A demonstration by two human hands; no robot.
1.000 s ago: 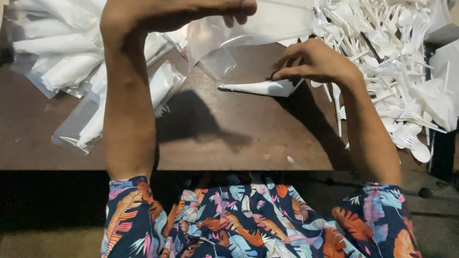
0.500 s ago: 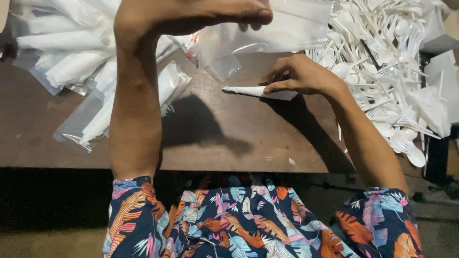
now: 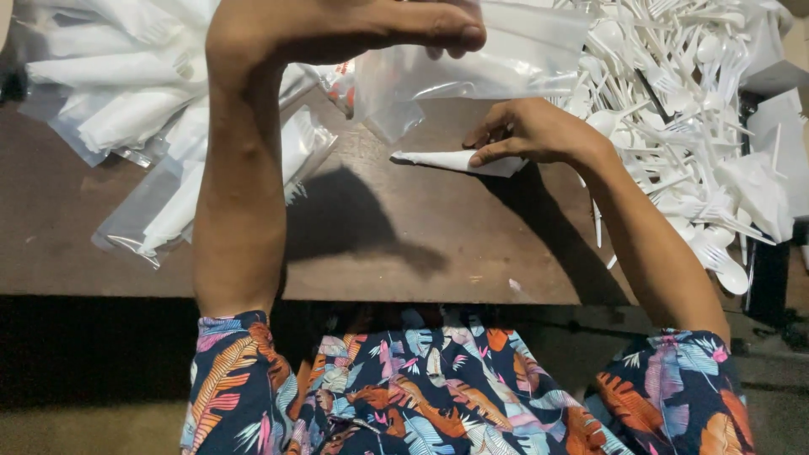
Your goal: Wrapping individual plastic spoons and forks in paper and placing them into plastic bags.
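Observation:
My left hand (image 3: 337,29) is raised close to the camera at the top of the view, its fingers pinched on a clear plastic bag (image 3: 489,63) that hangs over the far side of the brown table (image 3: 404,244). My right hand (image 3: 531,131) rests on the table to the right of centre, fingers pressing on a rolled white napkin bundle (image 3: 447,160) that lies flat and points left.
A heap of loose white plastic forks and spoons (image 3: 683,109) covers the table's right side. Several filled clear bags with white bundles (image 3: 152,126) lie at the left. My patterned shorts (image 3: 438,388) show below the table's near edge.
My left hand has lifted the clear bag a little higher and to the right. My right hand has stayed pressed on the napkin bundle.

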